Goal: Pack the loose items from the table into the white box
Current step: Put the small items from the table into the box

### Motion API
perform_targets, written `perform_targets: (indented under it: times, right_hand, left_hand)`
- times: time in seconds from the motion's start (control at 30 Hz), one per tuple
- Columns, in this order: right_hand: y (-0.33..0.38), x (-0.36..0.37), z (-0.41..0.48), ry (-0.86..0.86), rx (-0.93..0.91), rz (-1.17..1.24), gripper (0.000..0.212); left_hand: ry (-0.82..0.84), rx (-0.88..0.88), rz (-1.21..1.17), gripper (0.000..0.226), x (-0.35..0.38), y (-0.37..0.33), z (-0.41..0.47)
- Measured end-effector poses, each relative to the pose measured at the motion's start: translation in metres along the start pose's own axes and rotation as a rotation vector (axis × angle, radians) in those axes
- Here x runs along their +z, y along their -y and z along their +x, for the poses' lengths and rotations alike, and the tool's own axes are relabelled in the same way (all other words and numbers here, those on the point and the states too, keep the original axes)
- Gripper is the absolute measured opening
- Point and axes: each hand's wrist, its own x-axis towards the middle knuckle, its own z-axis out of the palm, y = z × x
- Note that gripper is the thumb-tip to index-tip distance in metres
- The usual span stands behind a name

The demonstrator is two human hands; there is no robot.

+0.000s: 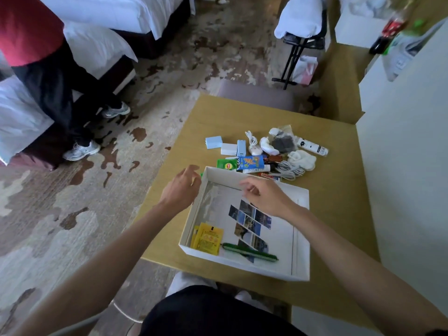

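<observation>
The white box (301, 241) lies open on the wooden table (337, 214). Inside it are yellow sachets (208, 238), a green comb (249, 252) and a sheet printed with small photos (251, 220). Beyond its far wall sits a heap of loose items: a green tea packet (226, 164), a blue snack packet (252, 162), a white cable (289, 171), a white spray bottle (312, 146), small pale blue and white boxes (213, 142). My left hand (180, 189) hovers at the box's far left corner, fingers apart, empty. My right hand (266, 196) hangs over the box's far part, fingers loosely curled, holding nothing visible.
A padded stool (257, 94) stands at the table's far edge. A white wall or cabinet (407, 166) runs along the right. A person in dark trousers stands at the left beside a bed (101, 47). A folding rack (300, 52) stands on the patterned carpet.
</observation>
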Motion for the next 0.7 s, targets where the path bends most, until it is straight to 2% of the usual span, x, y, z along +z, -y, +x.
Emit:
perform_targets:
  times: [0.1, 0.23, 0.37, 0.5, 0.6, 0.7]
  right_hand:
    - [0.005, -0.020, 0.028, -0.076, -0.011, 0.008, 0.026]
    - [-0.002, -0.029, 0.077, -0.071, 0.078, -0.045, 0.025]
    - [-0.018, -0.014, 0.126, 0.001, 0.136, -0.132, 0.026]
    - [-0.035, 0.009, 0.173, 0.054, 0.147, -0.332, 0.027]
    - [-0.043, 0.021, 0.196, 0.112, 0.107, -0.548, 0.036]
    - [-0.048, 0.031, 0.204, 0.171, 0.070, -0.707, 0.043]
  left_hand:
    - [0.053, -0.014, 0.010, 0.030, 0.000, 0.003, 0.035]
    - [0.115, 0.010, 0.015, 0.026, 0.009, 0.017, 0.090]
    - [0.314, 0.041, 0.135, 0.026, 0.031, 0.045, 0.129]
    - [0.495, 0.074, 0.293, 0.051, 0.056, 0.061, 0.146]
    - [0.504, 0.163, 0.419, 0.058, 0.072, 0.064, 0.152]
    - [0.437, 0.187, 0.410, 0.053, 0.082, 0.069, 0.155]
